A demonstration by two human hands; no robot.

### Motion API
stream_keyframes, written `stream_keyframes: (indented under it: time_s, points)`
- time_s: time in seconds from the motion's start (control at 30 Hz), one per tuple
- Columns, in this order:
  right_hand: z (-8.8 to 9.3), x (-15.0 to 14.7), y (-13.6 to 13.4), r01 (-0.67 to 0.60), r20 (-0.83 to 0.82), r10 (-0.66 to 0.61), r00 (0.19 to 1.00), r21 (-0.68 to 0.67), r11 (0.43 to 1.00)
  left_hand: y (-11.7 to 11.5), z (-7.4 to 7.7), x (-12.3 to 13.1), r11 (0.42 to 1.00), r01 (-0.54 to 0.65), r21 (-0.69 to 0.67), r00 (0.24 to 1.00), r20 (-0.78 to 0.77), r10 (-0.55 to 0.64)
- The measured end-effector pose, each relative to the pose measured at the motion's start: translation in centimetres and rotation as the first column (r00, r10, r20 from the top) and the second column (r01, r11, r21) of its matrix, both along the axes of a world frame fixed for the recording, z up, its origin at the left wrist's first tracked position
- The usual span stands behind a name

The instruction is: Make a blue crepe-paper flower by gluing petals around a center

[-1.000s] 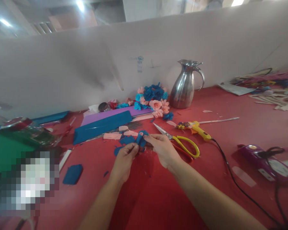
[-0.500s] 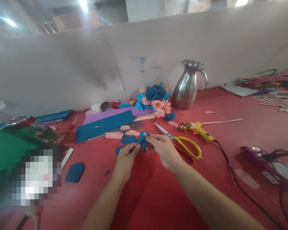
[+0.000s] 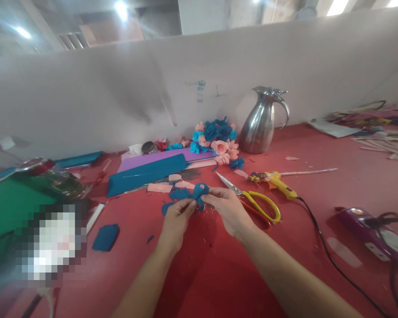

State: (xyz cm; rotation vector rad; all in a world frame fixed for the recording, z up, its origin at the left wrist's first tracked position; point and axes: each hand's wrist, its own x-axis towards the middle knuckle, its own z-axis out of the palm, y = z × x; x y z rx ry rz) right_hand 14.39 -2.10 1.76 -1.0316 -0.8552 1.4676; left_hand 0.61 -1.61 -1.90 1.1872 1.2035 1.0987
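Note:
Between my two hands is a small blue paper flower (image 3: 200, 191) with a round pale pink spot on it. My left hand (image 3: 176, 219) pinches its lower left side, fingertips closed. From the right, my right hand (image 3: 226, 208) grips its other edge between thumb and fingers. Loose blue paper petals (image 3: 179, 194) lie just behind my left hand. Scissors (image 3: 260, 205) with yellow and red handles rest right of my right hand. Pink paper strips (image 3: 159, 187) lie behind the petals.
A finished-looking bunch of blue and pink paper flowers (image 3: 220, 143) stands by a steel jug (image 3: 260, 121). A yellow glue gun (image 3: 283, 183) trails its black cord rightward to a purple power strip (image 3: 373, 234). Folded blue paper (image 3: 149, 173) and a clear jar (image 3: 58, 176) are at left.
The blue flower has turned slightly in my fingers, and my right fingertips have shifted along its edge. Both hands keep their hold. The whole view has shifted a little.

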Motion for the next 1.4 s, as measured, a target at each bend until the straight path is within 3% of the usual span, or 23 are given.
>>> stream_keyframes:
  time_s: [0.17, 0.43, 0.7, 1.0, 1.13, 1.4]
  points:
    - [-0.2, 0.0, 0.0, -0.025, -0.002, 0.025, 1.0, 0.019, 0.999, 0.0, -0.2, 0.0, 1.0, -0.003, -0.007, 1.0, -0.002, 0.003]
    - [-0.3, -0.2, 0.0, 0.034, 0.032, -0.034, 0.999, 0.019, 0.999, -0.2, 0.1, 0.2, 0.999, -0.008, -0.036, 1.0, 0.018, 0.008]
    - [-0.3, -0.2, 0.0, 0.033, 0.031, -0.034, 0.999, 0.04, 0.999, -0.4, 0.8, 0.2, 0.997, 0.029, -0.067, 0.984, 0.175, -0.017]
    - [-0.2, -0.1, 0.1, 0.052, -0.04, -0.052, 0.998, 0.011, 0.999, -0.2, 0.7, 0.1, 0.996, -0.049, -0.068, 0.978, 0.199, 0.062]
    - [-0.3, -0.2, 0.2, 0.009, -0.043, -0.009, 0.999, -0.017, 1.0, -0.2, 1.0, 0.1, 0.993, -0.068, -0.098, 0.966, 0.242, 0.09]
    - [-1.1, -0.4, 0.2, -0.067, 0.069, 0.063, 0.996, 0.056, 0.996, -0.1, 0.7, -0.1, 0.997, -0.043, -0.065, 0.977, 0.208, 0.055]
